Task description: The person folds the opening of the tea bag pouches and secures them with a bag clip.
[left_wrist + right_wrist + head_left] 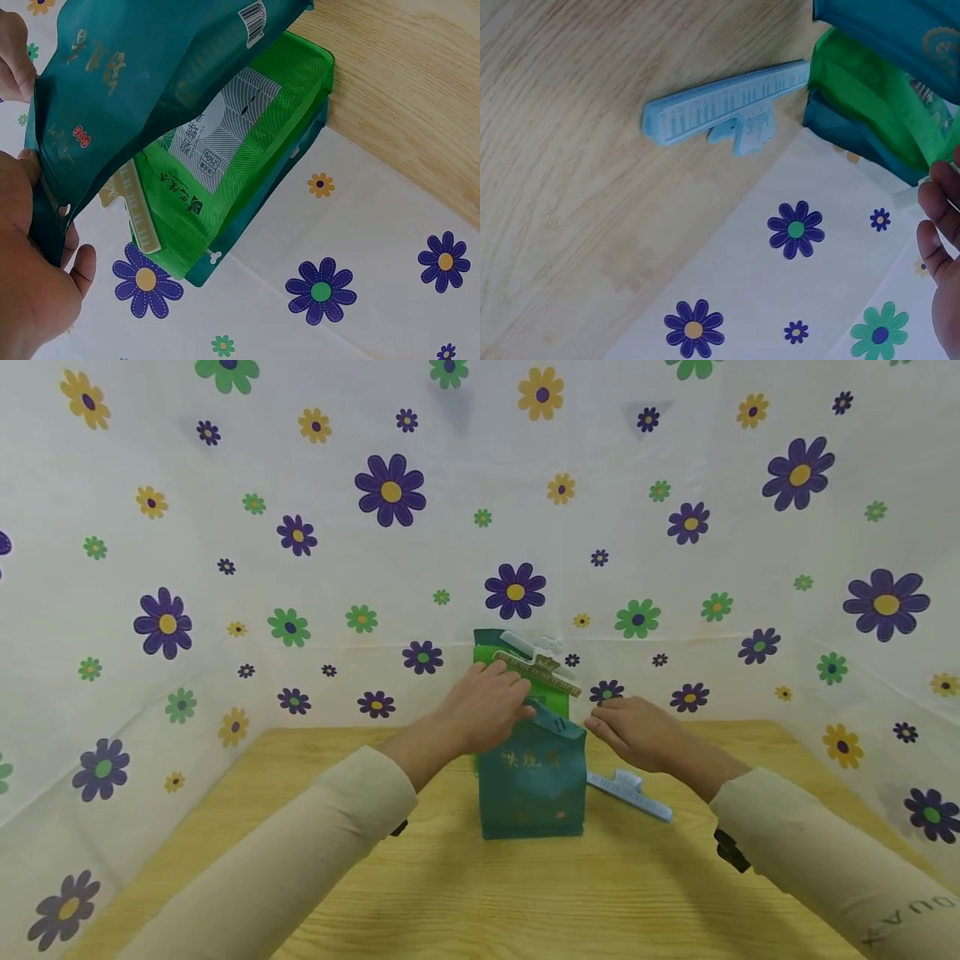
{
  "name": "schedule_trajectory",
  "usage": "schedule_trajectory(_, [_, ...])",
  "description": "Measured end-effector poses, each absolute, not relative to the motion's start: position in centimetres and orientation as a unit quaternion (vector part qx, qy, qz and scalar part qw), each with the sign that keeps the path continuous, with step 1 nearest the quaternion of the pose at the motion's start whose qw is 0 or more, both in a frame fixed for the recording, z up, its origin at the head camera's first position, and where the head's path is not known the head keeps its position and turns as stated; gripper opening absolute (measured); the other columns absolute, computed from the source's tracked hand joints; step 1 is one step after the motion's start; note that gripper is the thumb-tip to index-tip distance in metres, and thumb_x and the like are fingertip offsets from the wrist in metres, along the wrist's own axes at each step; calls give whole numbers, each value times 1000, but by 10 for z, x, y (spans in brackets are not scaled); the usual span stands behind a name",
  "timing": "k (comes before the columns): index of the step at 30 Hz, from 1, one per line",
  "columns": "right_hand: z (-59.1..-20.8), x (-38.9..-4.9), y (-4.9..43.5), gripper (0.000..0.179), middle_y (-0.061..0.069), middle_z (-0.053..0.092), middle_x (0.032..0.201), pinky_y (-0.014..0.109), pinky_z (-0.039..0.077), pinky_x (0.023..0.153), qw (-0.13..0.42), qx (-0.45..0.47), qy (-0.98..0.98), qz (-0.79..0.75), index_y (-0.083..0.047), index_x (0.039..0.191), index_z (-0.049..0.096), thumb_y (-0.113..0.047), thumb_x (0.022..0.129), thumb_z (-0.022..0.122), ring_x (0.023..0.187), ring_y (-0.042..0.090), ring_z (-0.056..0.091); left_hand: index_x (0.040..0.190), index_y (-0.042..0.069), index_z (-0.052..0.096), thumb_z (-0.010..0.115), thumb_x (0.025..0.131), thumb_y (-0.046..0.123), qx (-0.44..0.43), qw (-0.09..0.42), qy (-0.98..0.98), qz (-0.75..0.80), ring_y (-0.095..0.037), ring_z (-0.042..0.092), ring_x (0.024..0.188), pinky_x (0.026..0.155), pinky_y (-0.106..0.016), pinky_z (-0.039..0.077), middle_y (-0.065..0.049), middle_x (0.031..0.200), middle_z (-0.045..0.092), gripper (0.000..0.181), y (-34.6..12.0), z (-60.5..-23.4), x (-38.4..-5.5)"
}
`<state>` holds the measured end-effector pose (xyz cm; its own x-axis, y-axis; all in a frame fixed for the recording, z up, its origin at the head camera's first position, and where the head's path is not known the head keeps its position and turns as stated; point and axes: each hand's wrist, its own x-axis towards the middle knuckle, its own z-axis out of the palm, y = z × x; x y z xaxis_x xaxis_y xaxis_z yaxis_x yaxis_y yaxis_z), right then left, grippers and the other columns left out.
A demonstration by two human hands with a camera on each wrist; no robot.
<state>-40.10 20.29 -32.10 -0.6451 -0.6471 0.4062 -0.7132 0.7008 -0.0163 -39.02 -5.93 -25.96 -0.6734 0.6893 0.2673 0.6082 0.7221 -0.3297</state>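
A teal tea pouch (532, 777) with gold lettering stands upright on the table, its top folded over. My left hand (487, 706) grips the left part of its top edge; in the left wrist view the left hand (30, 255) has fingers behind the pouch. At the top right corner, my right hand (645, 731) pinches the pouch edge between thumb and finger. In the right wrist view only part of the right hand (945, 225) shows, its contact out of frame. A light blue sealing clip (633, 797) lies right of the pouch.
Behind stands a green bag (247, 157) with a gold-toned clip (542, 672) across its top. Farther back is another teal pouch (486, 637) with a whitish clip (519, 643). A flower-printed white sheet (465, 552) encloses the wooden table (420, 893).
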Motion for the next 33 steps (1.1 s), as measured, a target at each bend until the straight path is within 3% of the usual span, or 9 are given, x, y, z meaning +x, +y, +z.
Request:
schedule_trajectory(6, [-330,-405,212,26,-6,45,66,28,36,58,180,349,-917,73,-15,77,54,-17,103,52,59,9,38,102,13,60,48,105,38,-361,188,-908,93,-22,53,97,82,-34,40,0,97,65,28,-61,-261,-391])
schedule_trajectory(14, [-364,-412,225,24,-1,58,78,32,47,60,65,249,-966,0,-9,90,64,-29,102,56,67,13,54,102,13,60,48,106,38,-361,194,-907,98,-22,54,97,82,-35,40,0,98,65,28,-61,-262,-389])
schedule_trajectory(21, [-385,-409,229,25,7,61,86,42,52,68,-2,204,-978,-36,-5,97,62,-29,100,57,77,23,61,104,14,61,47,106,39,-360,191,-907,102,-21,54,98,83,-34,40,0,99,65,29,-61,-260,-388])
schedule_trajectory(28, [-387,-408,230,24,10,63,93,45,54,76,-13,206,-978,3,-2,104,59,-26,101,59,85,26,63,110,12,63,48,105,39,-360,187,-908,100,-22,56,102,86,-35,42,-2,105,68,31,-59,-260,-387])
schedule_trajectory(33, [-382,-410,228,19,9,64,89,40,54,73,2,243,-969,46,-2,100,59,-21,98,64,79,22,63,111,12,63,47,106,39,-356,185,-910,105,-23,56,103,86,-35,42,-2,107,68,32,-60,-261,-387])
